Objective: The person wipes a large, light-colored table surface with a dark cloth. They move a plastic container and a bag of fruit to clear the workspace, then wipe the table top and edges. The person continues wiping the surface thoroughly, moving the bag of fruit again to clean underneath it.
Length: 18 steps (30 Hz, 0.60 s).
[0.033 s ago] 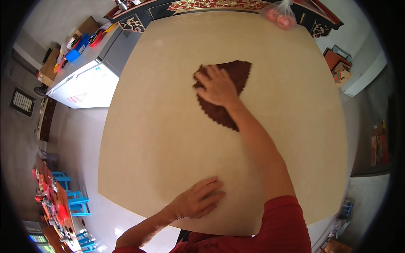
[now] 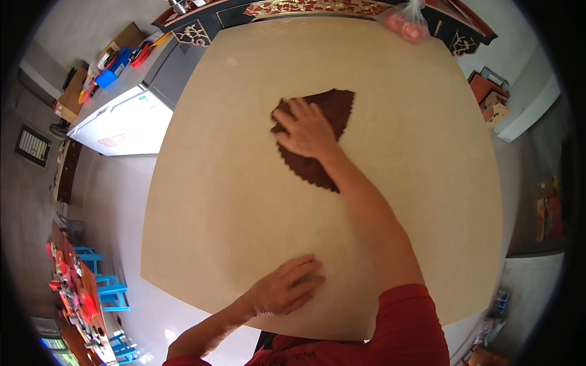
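Note:
A dark brown cloth (image 2: 334, 110) with scalloped edges lies spread, in a roughly fan-like shape, on the pale tabletop (image 2: 232, 201). My right hand (image 2: 307, 129) presses flat on the cloth's left part, its fingers spread, hiding some of it. Beyond the wrist, a corner of the fabric points back toward me. Close to the near edge, my left hand (image 2: 285, 285) rests on the bare tabletop with fingers loosely apart and nothing in it.
A clear plastic bag of round reddish fruit (image 2: 412, 29) sits at the far right corner. Behind the table runs a dark carved cabinet (image 2: 317, 8). A white chest freezer (image 2: 125, 122) stands at the left, above blue stools (image 2: 113, 293) beside a cluttered table.
My right hand has slid a little to the left, and the brown cloth has shifted left with it. My left hand has stayed in place.

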Available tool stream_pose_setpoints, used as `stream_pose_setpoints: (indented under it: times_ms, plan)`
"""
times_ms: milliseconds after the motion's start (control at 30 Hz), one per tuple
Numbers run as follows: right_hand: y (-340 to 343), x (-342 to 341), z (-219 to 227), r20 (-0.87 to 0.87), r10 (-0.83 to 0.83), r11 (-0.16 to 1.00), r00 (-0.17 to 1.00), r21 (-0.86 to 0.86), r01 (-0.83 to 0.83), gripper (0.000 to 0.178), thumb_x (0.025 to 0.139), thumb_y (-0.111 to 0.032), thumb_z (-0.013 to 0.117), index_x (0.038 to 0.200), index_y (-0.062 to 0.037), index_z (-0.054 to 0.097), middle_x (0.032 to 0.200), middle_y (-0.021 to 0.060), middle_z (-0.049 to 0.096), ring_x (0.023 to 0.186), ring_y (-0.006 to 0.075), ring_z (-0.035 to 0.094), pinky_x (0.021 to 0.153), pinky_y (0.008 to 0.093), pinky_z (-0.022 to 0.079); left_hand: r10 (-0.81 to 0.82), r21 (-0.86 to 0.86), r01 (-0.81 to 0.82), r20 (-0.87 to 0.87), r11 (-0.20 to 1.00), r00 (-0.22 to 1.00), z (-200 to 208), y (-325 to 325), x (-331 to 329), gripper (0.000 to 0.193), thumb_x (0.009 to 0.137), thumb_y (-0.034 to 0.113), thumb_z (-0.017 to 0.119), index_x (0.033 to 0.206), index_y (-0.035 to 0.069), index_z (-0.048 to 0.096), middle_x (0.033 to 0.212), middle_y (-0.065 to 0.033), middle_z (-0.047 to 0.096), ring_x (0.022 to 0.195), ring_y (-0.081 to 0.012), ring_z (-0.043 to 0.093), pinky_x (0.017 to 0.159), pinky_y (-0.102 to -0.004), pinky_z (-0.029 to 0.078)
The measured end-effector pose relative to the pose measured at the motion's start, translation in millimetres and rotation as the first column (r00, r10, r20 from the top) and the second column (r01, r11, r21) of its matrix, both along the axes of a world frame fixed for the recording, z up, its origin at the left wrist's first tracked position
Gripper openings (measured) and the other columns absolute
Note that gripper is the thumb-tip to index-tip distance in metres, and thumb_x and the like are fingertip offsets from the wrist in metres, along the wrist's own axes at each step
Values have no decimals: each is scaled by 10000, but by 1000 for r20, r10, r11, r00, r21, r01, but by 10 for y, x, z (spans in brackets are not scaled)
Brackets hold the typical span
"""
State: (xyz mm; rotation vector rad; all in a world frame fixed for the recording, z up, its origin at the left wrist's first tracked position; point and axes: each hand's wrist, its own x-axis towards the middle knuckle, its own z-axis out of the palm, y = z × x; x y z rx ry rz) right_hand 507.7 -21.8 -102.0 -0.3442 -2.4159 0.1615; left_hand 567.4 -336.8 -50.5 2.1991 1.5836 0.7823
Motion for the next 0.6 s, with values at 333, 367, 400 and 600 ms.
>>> stream_pose_setpoints:
  times_ms: [333, 367, 400, 600]
  plan:
    - [-1211, 308, 157, 77, 483, 875, 872, -74, -478, 538, 807, -423, 690, 1269, -169, 580, 1333, 170, 499, 1296, 350, 417, 1034, 493, 345, 71, 8, -71, -20, 997, 997, -4, -15, 50, 392, 779, 70, 692, 1165, 53, 627, 1279, -132, 545, 1243, -337, 501, 1030, -411, 453]
    - [-1202, 361, 197, 92, 510, 860, 855, -92, -503, 545, 808, -426, 695, 1275, -171, 578, 1347, 168, 493, 1302, 351, 414, 1041, 492, 341, 66, 6, -66, -24, 998, 997, 27, -19, 31, 396, 781, 73, 693, 1170, 50, 621, 1280, -137, 544, 1241, -339, 501, 1032, -415, 452]
    - [-1177, 469, 250, 100, 474, 880, 875, -86, -467, 547, 804, -408, 710, 1280, -174, 575, 1349, 162, 492, 1310, 354, 409, 1049, 485, 338, 68, 1, -68, -27, 998, 997, 44, -10, 27, 401, 782, 76, 693, 1175, 48, 616, 1280, -142, 543, 1240, -342, 501, 1033, -419, 450]
    - [-951, 1589, 457, 243, 318, 947, 916, -119, -297, 579, 813, -353, 694, 1341, -178, 531, 1420, 169, 445, 1322, 358, 403, 1088, 496, 315, 46, 34, -46, 1, 998, 999, -89, -63, 9, 415, 813, 95, 691, 1211, 43, 584, 1328, -162, 505, 1268, -363, 468, 1048, -453, 427]
